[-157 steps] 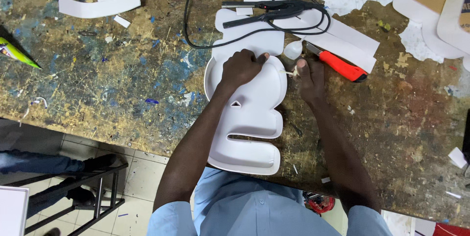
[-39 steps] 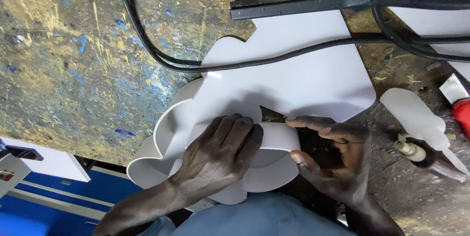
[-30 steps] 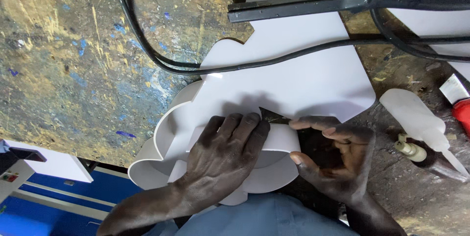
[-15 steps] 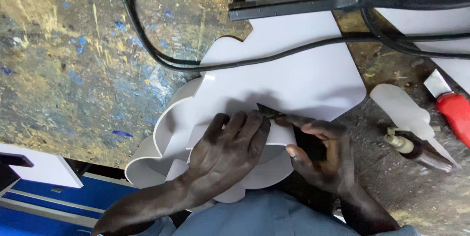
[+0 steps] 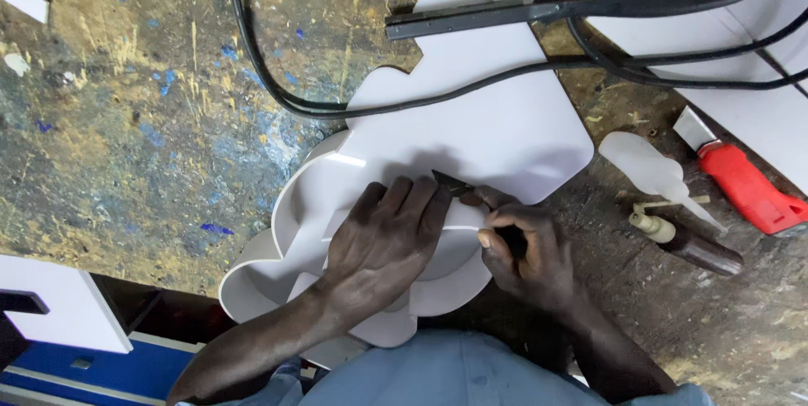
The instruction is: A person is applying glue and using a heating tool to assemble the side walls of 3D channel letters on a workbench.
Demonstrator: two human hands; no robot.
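The left hand point(image 5: 383, 242) lies flat, fingers spread, pressing the white letter shape point(image 5: 303, 229) onto the bench point(image 5: 126, 120). Just beside it the right hand point(image 5: 526, 254) is clenched around a small dark blade point(image 5: 450, 185), its tip touching the white sheet point(image 5: 497, 120) (which lies over the letter). Farther right lie a squeeze bottle point(image 5: 652, 175) and a red cutter point(image 5: 741, 187). Black cables point(image 5: 278, 86) cross beyond.
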